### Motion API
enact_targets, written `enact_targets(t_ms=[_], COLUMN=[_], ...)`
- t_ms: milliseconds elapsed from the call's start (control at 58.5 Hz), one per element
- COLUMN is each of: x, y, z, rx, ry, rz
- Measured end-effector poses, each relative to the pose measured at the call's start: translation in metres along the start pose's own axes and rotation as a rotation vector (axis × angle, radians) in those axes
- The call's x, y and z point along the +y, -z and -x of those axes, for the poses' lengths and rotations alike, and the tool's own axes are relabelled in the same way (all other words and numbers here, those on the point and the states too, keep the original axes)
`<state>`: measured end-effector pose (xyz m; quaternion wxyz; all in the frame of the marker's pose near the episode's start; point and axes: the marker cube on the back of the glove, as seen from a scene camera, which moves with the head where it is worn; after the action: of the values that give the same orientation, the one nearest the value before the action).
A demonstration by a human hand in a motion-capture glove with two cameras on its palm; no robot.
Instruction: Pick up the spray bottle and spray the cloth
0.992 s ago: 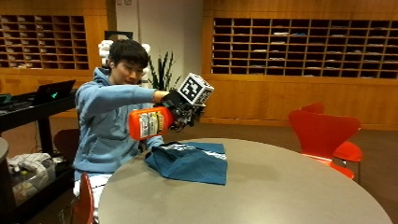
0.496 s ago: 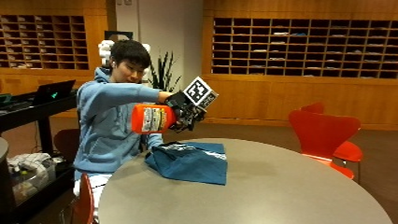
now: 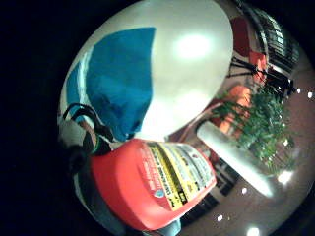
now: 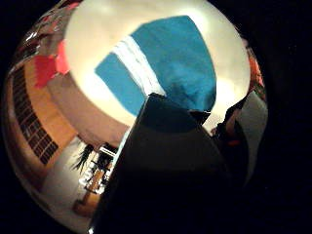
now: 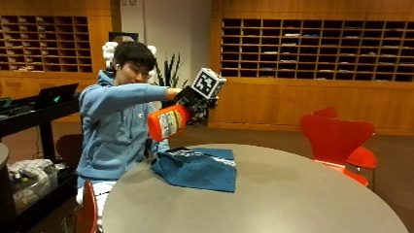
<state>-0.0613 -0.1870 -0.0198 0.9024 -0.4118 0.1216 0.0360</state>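
So from where I'm watching, the person in the blue hoodie [image 5: 113, 126] is sitting at the round worktop [image 5: 291, 194] and holding the orange spray bottle [image 5: 167, 122] up in the air with the gloved right hand [image 5: 193, 103]. The fingers are wrapping around the top end of the bottle, so that hand is gripping it. The bottle is tilting, its fat labelled body hanging lower toward the person's chest and its head end up in the glove.

Using the blue cloth [image 5: 197, 167] as my reference: it's lying bunched up on the worktop near the edge closest to the person, and the bottle is hanging above it, well apart from it, not touching. The person's other hand is reaching down beside the cloth's near edge, but I can't tell whether it's actually touching the fabric.

The little finger side palm view is showing the bottle [image 3: 152, 184] close up, yellow and white label facing out, with the cloth [image 3: 118, 78] spread on the pale worktop beyond it. In the thumb side view, a dark shape is blocking a lot, with the cloth [image 4: 170, 58] showing past it, white stripes visible across it.

A red chair [image 5: 336, 141] is sitting on the far side of the worktop from the cloth.
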Motion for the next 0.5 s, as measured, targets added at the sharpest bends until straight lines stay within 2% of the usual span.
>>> enact_targets(t_ms=[205, 308, 496], x=[0.006, 0.012, -0.009], y=[0.063, 0.07, 0.065], z=[0.043, 0.098, 0.155], rx=[-0.472, -0.747, -1.209], ry=[0.273, 0.413, 0.593], rz=[-0.357, -0.54, -0.663])
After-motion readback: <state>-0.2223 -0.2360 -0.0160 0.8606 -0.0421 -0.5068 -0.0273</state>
